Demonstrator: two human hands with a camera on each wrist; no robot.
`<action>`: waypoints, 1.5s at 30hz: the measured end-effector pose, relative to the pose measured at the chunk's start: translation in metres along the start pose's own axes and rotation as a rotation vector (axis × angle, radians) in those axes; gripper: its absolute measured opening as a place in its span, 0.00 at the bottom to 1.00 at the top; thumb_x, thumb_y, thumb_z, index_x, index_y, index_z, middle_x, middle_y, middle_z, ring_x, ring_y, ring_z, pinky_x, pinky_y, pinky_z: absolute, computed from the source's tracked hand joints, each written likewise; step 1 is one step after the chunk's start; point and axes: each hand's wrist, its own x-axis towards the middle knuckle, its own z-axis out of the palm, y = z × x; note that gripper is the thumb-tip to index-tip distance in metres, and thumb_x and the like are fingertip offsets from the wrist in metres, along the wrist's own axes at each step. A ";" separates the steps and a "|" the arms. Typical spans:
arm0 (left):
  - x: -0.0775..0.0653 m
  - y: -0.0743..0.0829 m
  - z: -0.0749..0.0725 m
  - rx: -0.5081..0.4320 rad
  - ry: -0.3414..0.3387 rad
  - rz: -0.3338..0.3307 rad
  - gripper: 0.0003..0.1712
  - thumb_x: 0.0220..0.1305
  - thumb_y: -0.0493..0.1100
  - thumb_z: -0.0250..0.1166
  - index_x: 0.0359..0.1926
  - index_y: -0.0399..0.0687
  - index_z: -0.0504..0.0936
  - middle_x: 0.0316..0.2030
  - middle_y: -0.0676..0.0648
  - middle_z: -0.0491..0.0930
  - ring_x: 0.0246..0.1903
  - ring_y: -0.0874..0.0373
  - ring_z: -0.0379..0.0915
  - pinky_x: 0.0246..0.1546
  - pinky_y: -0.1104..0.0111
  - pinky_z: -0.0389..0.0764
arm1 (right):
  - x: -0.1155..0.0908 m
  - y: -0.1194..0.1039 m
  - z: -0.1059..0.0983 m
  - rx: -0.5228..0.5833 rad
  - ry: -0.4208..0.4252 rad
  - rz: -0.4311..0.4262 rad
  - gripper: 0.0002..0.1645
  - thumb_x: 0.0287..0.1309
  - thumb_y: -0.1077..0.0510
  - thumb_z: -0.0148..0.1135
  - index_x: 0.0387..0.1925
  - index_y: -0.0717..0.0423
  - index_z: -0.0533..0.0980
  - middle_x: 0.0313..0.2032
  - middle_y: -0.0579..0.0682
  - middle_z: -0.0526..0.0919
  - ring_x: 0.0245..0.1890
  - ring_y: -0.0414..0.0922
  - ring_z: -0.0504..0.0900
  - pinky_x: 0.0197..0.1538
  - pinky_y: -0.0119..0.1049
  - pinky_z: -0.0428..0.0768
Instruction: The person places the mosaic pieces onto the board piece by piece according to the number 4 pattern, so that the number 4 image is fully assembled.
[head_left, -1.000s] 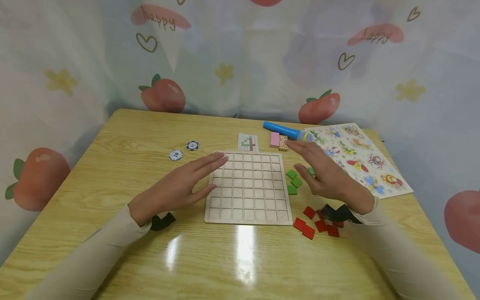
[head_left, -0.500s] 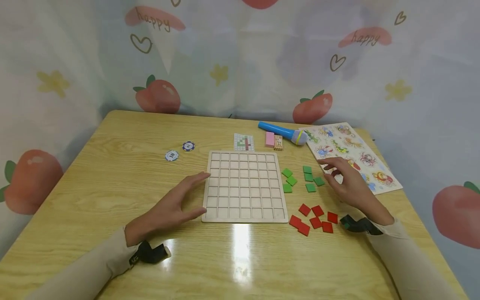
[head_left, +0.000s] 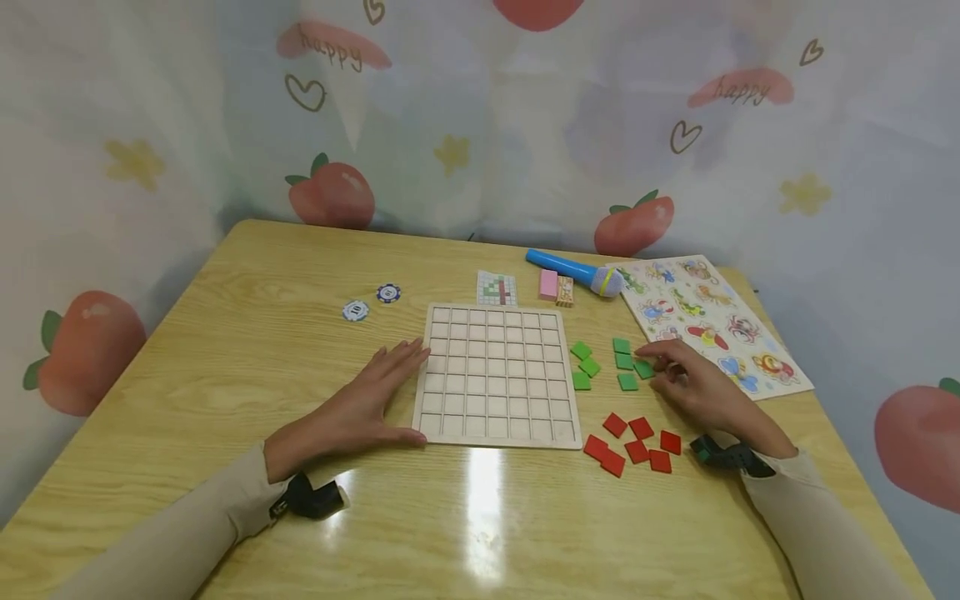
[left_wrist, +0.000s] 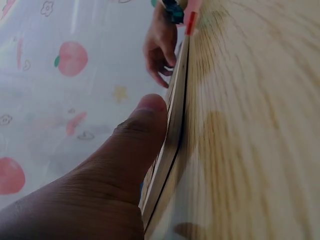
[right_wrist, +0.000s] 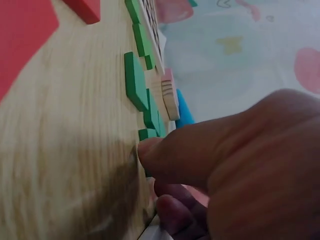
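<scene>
A pale wooden grid board [head_left: 496, 444] lies in the middle of the table. My left hand [head_left: 352, 408] rests at its left side, fingers fairly straight along the edge and thumb at the near corner; the left wrist view shows the thumb [left_wrist: 145, 120] against the board's side. My right hand [head_left: 701, 385] reaches down to a dark green square tile [head_left: 642, 369], index finger by its far edge and thumb by its near edge. In the right wrist view the thumb [right_wrist: 160, 152] overlaps that tile [right_wrist: 146, 133]; I cannot tell whether it is pinched. Other dark green tiles [head_left: 623, 361] lie beside it.
Light green tiles [head_left: 589, 367] lie along the board's right side, red tiles [head_left: 637, 451] nearer me. Behind are a pattern card [head_left: 497, 288], a pink block [head_left: 548, 284], a patterned block [head_left: 565, 292] and a blue toy microphone [head_left: 566, 267]. An animal puzzle board [head_left: 708, 321] lies right, poker chips [head_left: 356, 311] left.
My left hand has come back from above the board to its left edge. My right hand has moved right and lowered to the dark green tiles, its fingers curling in.
</scene>
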 end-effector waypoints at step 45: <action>0.005 0.009 -0.006 0.078 -0.063 -0.075 0.78 0.47 0.74 0.81 0.86 0.43 0.52 0.86 0.43 0.50 0.85 0.39 0.44 0.87 0.41 0.50 | 0.064 -0.066 0.009 -0.117 -0.083 -0.015 0.18 0.67 0.67 0.70 0.57 0.56 0.83 0.50 0.52 0.83 0.43 0.43 0.81 0.43 0.37 0.87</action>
